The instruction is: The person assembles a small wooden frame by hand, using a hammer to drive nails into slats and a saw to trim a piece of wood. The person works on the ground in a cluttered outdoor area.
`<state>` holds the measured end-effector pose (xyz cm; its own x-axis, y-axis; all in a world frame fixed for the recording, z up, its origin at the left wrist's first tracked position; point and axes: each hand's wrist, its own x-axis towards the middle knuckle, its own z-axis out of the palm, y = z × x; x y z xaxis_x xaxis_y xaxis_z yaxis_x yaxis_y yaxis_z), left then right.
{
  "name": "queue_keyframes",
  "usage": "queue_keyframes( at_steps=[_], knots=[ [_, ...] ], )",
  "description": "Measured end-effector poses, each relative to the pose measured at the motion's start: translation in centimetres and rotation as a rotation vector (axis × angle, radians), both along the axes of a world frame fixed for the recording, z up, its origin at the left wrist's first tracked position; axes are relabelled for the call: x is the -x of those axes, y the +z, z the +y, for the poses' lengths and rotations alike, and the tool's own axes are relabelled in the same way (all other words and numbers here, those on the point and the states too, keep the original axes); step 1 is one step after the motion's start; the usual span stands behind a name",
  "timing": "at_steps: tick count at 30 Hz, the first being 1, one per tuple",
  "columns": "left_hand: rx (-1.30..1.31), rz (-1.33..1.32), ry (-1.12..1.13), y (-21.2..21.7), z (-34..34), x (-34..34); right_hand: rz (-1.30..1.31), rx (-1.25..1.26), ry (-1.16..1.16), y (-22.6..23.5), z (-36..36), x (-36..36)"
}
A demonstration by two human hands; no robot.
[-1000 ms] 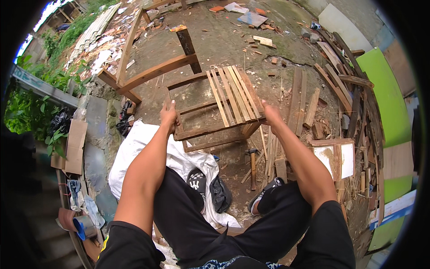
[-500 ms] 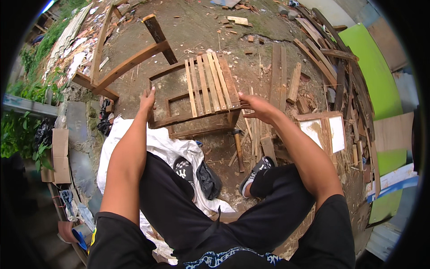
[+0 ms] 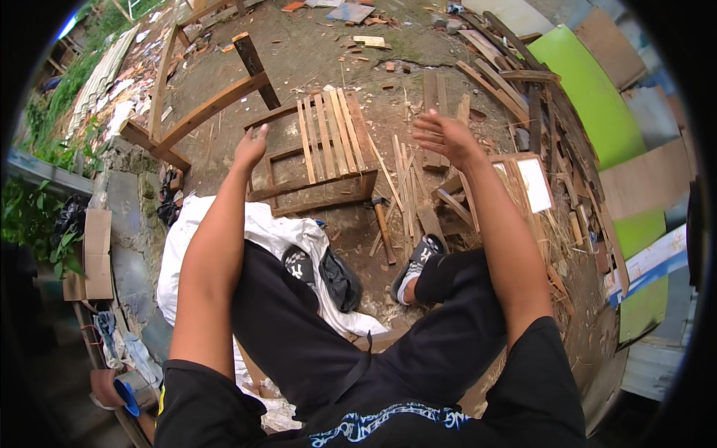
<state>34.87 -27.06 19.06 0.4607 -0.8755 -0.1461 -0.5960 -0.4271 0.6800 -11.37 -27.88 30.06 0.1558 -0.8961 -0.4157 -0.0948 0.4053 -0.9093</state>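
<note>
Head view: your left hand (image 3: 251, 146) and right hand (image 3: 442, 134) have let go of the slatted wooden frame (image 3: 317, 153), both now spread wide and empty above it.

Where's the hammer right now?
The wooden-handled hammer lies on the dirt in the head view, right of the slatted wooden frame, beside the grey shoe.

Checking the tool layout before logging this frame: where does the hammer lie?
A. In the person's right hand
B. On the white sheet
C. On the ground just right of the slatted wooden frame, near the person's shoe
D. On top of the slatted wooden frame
C: the hammer lies on the dirt beside the slatted wooden frame, near the shoe; the right hand is open and holds nothing.
</note>
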Motion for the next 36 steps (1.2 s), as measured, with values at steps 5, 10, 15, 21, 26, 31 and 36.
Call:
queue_keyframes(
  at_steps=[5, 10, 15, 21, 26, 31, 36],
  knots=[
    [0.231, -0.103, -0.24, 7.2, 3.0, 7.3, 0.059, 0.098, -0.147, 3.4, 8.7, 2.9],
    [0.449, 0.092, -0.373, 11.5, 11.2, 19.6, 0.379, 0.332, 0.032, 2.6, 16.3, 9.2],
    [0.354, 0.375, -0.289, 4.6, 21.1, 27.3, 0.094, 0.121, -0.289, -3.0, 23.9, 9.7],
    [-0.063, 0.245, -0.346, -9.1, 29.5, 31.8, 0.219, -0.135, -0.527, -23.6, 30.7, 10.9],
    [-0.187, 0.11, -0.544, -14.6, 28.8, 30.2, 0.644, -0.155, -0.135, -32.3, 31.7, 12.1],
    [-0.396, 0.105, -0.5, -16.9, 29.9, 29.0, 0.639, -0.212, -0.086, -34.5, 32.1, 11.1],
    [-0.341, 0.183, -0.473, -17.9, 29.3, 29.6, 0.652, -0.114, -0.148, -35.5, 30.1, 6.6]
  ],
)
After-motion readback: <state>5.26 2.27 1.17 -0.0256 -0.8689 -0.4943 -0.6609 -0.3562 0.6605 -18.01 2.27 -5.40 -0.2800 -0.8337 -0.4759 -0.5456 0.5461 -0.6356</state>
